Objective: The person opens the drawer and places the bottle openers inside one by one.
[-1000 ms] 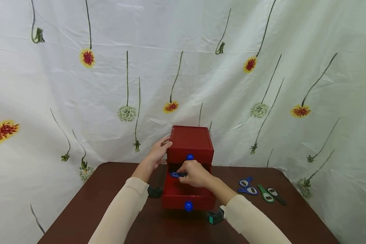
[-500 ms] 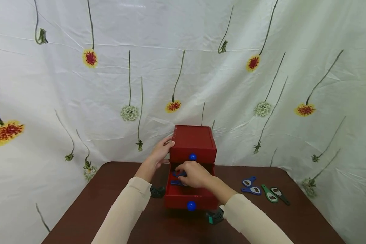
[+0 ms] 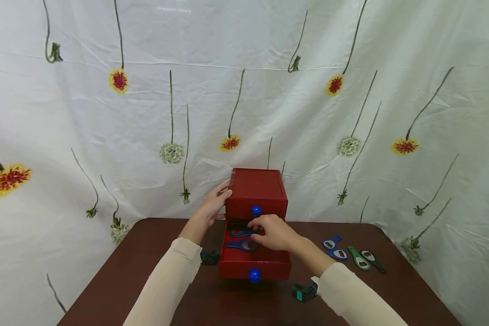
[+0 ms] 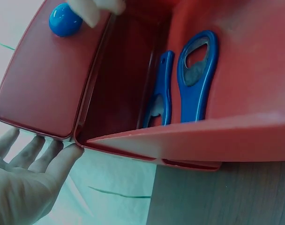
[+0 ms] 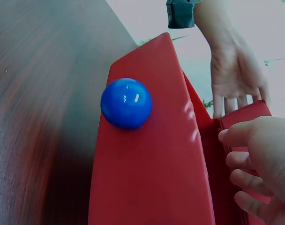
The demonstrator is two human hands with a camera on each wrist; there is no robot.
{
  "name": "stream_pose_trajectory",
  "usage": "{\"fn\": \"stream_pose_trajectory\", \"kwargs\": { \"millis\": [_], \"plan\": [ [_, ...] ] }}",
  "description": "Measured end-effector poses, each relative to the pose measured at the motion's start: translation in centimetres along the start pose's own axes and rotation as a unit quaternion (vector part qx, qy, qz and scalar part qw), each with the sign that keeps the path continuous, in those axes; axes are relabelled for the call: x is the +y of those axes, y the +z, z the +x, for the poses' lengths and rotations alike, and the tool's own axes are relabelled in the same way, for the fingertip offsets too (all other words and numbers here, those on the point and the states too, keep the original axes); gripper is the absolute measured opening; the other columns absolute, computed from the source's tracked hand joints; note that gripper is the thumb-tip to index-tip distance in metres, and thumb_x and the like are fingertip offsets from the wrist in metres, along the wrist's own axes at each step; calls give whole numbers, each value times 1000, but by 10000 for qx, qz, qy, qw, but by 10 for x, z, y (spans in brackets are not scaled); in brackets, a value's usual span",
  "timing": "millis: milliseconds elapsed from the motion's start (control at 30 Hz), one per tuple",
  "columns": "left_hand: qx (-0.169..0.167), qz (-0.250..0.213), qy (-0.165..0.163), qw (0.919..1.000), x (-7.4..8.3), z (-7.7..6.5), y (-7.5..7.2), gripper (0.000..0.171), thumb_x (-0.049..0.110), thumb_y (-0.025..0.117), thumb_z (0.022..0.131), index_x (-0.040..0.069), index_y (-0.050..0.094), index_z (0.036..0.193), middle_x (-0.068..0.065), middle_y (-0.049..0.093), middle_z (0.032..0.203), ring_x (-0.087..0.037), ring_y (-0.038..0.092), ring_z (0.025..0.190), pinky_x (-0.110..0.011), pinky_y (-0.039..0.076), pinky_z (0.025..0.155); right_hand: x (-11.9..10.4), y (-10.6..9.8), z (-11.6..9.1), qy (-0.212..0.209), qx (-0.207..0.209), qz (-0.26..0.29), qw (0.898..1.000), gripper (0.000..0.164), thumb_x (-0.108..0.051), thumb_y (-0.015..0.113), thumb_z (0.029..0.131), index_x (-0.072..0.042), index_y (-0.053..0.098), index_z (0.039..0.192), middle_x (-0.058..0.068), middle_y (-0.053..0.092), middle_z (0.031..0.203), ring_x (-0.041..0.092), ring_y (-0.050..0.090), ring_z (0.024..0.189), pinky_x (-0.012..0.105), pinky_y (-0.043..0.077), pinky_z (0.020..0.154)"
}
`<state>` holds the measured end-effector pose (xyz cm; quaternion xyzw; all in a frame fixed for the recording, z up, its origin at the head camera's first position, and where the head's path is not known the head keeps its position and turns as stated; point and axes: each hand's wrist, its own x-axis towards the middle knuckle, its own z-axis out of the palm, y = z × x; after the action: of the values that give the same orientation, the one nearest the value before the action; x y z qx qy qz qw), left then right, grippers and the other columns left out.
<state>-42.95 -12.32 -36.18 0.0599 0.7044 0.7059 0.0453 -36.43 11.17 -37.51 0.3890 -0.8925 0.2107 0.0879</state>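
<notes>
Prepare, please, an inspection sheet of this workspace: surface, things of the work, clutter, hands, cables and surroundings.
Surface: dark brown table, with visible grain.
Things of the work: red box, its lower drawer pulled out; two blue bottle openers lie inside. On the table's right side: two more blue openers, a green opener and a dark opener.
Clutter: nothing seen.
Hands: left hand touches the box's side; right hand is over the drawer, nothing seen in its fingers.
Cables: nothing seen.
Surroundings: white cloth with flower pattern behind the table.
</notes>
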Motion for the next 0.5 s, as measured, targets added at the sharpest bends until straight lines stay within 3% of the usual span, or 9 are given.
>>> {"fn": "stream_pose_trajectory", "kwargs": {
  "millis": [167,500],
  "plan": [
    [-5,4,-27,10000,-4,-1,-3,55,29,51,111,20,35,163,-14,36,160,-38,37,145,-67,44,100,9,-6,-14,18,57,-10,10000,26,-11,75,96,0,74,120,7,72,103,21,66,94,36,56,81],
    [26,67,82,9999,-3,2,-1,56,30,52,111,19,35,163,-15,39,159,-38,40,144,-64,48,98,28,-28,-40,681,296,234,9970,26,-12,73,97,0,73,120,2,70,104,20,64,93,39,56,81]
  ]
}}
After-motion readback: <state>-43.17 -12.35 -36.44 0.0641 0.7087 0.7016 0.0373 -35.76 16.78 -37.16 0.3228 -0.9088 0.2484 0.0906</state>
